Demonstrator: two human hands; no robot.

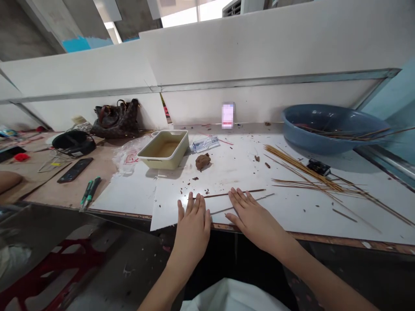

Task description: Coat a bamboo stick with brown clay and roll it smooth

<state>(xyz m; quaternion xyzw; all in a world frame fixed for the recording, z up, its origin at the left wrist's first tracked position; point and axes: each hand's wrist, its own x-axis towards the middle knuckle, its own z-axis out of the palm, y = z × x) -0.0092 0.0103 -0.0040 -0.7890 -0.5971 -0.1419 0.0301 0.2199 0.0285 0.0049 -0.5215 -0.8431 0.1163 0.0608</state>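
Both the bare left hand (193, 222) and the bare right hand (253, 214) lie palm-down, flat and open, gripping nothing, near the front edge of a white tabletop (238, 166). 1 thin, straight, dark-brown stick (216, 195) passes beneath the fingers of these 2 hands. 1 thin grey stick (264, 197) slants under the right hand. Beyond sit a rough brown clay-like lump (202, 162) and a pale-yellow rectangular tub (158, 163). Rightward, slender tan sticks (301, 167) lie near a large blue basin (320, 142).

Lump (202, 162) behind thin rods (218, 195); tray (155, 163) left of lump; stick bundle (300, 167) right.
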